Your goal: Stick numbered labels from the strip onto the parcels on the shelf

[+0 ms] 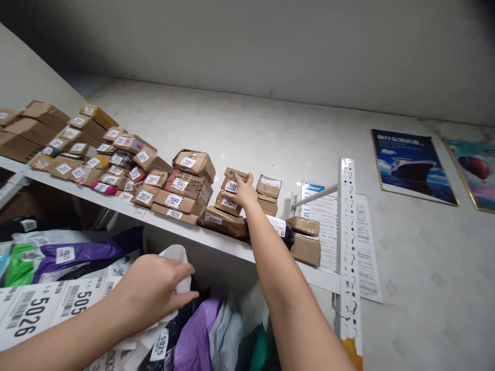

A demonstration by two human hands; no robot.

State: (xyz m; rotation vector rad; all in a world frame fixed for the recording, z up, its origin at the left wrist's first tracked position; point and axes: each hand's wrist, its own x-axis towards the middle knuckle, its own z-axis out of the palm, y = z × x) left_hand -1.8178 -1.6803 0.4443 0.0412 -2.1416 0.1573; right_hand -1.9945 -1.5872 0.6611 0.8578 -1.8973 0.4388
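right hand (244,191): arm stretched up, fingers spread over the small cardboard box (231,186); cannot tell whether the grip clasps it.
left hand (154,288): lower, bent inward, grip curled around the white label strip (46,309).
box place: atop the box marked 5044 (229,205), on the white metal shelf (325,280).
numbers: 5026 on the strip; 5039 to 5042 on stacked cartons (189,183).
texture: creased purple plastic bag (195,335) below.

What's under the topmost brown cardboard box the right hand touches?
Beneath that top box sits another brown cardboard box labelled 5044, above a wider brown box. The surfaces where they stack are hidden.
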